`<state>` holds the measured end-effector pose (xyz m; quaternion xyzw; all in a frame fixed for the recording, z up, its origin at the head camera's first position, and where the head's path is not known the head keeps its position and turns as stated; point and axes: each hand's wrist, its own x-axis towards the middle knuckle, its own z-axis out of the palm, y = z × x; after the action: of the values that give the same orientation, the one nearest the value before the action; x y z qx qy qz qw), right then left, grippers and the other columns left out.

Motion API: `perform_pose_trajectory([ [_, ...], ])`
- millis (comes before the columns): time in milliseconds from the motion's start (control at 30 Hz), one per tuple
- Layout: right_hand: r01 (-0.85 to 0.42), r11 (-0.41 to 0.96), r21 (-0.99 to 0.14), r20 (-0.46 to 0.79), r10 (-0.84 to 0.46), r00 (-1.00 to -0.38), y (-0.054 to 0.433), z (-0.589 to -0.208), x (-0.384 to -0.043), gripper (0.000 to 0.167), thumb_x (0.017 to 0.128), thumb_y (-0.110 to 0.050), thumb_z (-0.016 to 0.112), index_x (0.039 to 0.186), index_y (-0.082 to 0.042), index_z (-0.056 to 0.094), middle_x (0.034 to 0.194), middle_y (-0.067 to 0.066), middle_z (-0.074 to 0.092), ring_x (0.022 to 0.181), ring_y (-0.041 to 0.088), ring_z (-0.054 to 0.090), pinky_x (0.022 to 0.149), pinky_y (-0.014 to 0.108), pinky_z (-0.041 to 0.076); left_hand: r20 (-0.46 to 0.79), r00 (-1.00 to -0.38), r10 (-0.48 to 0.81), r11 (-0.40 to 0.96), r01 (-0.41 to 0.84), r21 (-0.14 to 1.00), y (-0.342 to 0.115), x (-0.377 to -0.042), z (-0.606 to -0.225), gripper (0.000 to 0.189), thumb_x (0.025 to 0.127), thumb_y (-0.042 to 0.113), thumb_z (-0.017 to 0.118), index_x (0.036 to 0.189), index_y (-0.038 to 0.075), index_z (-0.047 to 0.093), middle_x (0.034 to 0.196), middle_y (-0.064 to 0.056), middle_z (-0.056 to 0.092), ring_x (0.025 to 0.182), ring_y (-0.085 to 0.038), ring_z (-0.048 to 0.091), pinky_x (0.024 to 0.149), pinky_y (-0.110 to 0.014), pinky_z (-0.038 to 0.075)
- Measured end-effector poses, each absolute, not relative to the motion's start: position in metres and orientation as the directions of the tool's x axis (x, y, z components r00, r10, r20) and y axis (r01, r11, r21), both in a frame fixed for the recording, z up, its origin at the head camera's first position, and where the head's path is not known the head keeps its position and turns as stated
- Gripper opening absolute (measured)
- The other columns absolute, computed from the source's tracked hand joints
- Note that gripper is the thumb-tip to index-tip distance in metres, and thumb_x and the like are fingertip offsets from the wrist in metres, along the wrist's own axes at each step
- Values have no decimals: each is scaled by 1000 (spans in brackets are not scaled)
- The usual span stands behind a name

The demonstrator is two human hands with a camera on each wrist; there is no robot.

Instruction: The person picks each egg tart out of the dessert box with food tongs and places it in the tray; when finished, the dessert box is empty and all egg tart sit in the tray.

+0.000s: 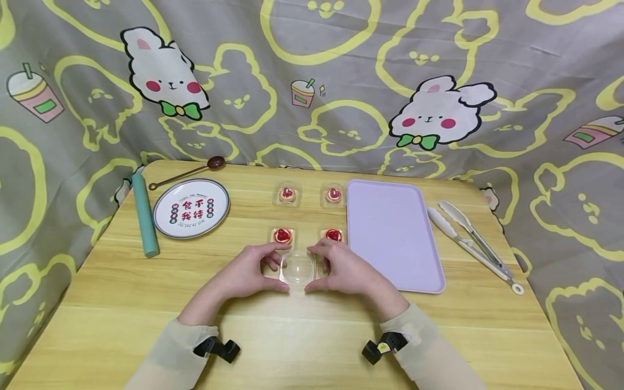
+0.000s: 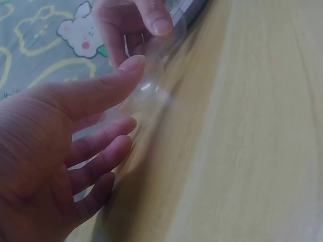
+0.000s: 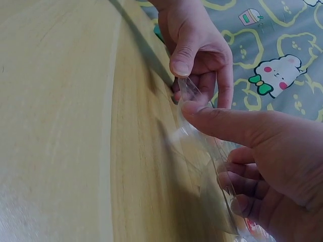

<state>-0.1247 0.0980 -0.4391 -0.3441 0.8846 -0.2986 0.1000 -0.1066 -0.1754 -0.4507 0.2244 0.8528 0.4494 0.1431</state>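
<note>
Between both hands is a clear plastic lid (image 1: 297,269) with a rounded dome, held just above the table at the near side of the tarts. My left hand (image 1: 249,272) pinches its left edge with thumb and fingers, and my right hand (image 1: 343,269) pinches the right edge. In the right wrist view the transparent lid (image 3: 214,194) stands tilted beside the curled fingers. Just beyond the hands, two red-topped tarts sit in clear boxes: the left tart (image 1: 283,235) and the right tart (image 1: 333,235), partly covered by my right hand.
Farther back are two more boxed tarts, one left (image 1: 287,194) and one right (image 1: 333,195). A lilac tray (image 1: 395,238) and tongs (image 1: 475,246) lie to the right. On the left are a round plate (image 1: 192,226), a teal rolling pin (image 1: 145,216) and a brown ladle (image 1: 216,162).
</note>
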Motion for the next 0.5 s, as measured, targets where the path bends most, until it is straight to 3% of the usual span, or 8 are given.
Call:
perform_pose_trajectory([
  [500, -516, 560, -648, 32, -657, -753, 104, -435, -126, 88, 74, -40, 99, 141, 5, 64, 109, 3, 61, 84, 17, 61, 73, 28, 53, -12, -856, 517, 518, 302, 800, -185, -108, -447, 89, 75, 33, 99, 151, 10, 57, 108, 5, 73, 99, -16, 69, 93, -40, 58],
])
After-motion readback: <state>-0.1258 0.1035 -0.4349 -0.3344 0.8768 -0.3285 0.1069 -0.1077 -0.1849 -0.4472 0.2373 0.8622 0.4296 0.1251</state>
